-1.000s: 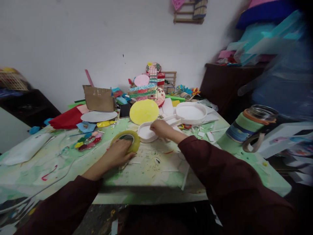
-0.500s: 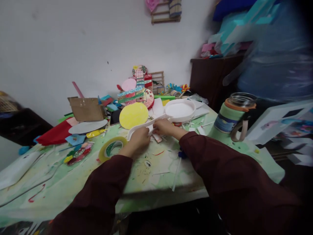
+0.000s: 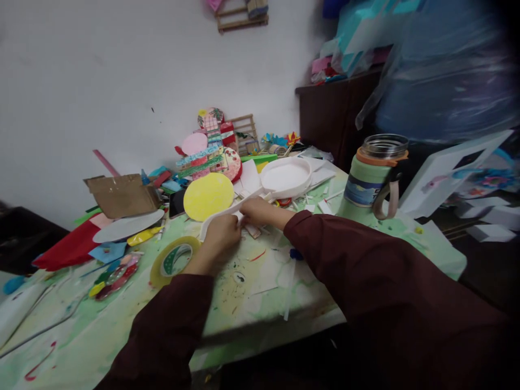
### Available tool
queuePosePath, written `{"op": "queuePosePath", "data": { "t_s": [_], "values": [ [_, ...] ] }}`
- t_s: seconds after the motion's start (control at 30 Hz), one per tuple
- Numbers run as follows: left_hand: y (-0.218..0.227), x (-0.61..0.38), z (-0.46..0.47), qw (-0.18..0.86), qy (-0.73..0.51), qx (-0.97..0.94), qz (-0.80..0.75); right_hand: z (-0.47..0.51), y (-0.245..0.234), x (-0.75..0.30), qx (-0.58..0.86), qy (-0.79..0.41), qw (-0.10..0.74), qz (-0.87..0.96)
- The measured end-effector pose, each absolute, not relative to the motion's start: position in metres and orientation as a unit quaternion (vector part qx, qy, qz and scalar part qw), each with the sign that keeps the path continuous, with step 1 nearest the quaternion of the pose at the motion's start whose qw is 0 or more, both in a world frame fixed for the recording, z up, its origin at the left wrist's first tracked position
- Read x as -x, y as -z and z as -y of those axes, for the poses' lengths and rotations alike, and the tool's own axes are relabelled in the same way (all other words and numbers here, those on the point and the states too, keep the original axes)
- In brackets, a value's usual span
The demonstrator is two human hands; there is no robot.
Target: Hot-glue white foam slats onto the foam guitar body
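So the left hand [image 3: 223,235] and right hand [image 3: 260,211] were bunched at the near-left part of the white frame [image 3: 286,177] on the table [image 3: 260,303] (fingertips hidden, couldn't tell their grip), and uneven pulling might've bent its thin rim.

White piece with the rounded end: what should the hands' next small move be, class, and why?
Perhaps the right hand should press gently along the white piece while the left hand steadies it, since both hands appear to meet at its near edge.
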State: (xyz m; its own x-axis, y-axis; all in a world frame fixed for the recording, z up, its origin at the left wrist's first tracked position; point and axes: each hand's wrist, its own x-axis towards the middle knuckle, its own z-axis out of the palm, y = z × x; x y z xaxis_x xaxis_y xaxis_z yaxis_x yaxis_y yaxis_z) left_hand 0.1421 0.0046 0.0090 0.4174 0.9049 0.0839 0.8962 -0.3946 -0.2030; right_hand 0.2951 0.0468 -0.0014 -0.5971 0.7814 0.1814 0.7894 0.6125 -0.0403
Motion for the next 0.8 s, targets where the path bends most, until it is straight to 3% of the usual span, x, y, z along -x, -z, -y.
{"op": "queuePosePath", "data": {
  "t_s": [0.37,0.5,0.8],
  "values": [
    [-0.011,-0.138,-0.010,0.108,-0.016,0.836,0.538,-0.014,-0.002,-0.317,0.375,0.135,0.084,0.913],
    [-0.015,-0.137,-0.013,0.091,-0.012,0.838,0.539,-0.004,0.005,-0.326,0.369,0.097,0.028,0.924],
    [-0.011,-0.149,-0.016,0.153,-0.072,0.838,0.518,0.001,0.007,-0.314,0.361,0.091,0.045,0.927]
  ]
}}
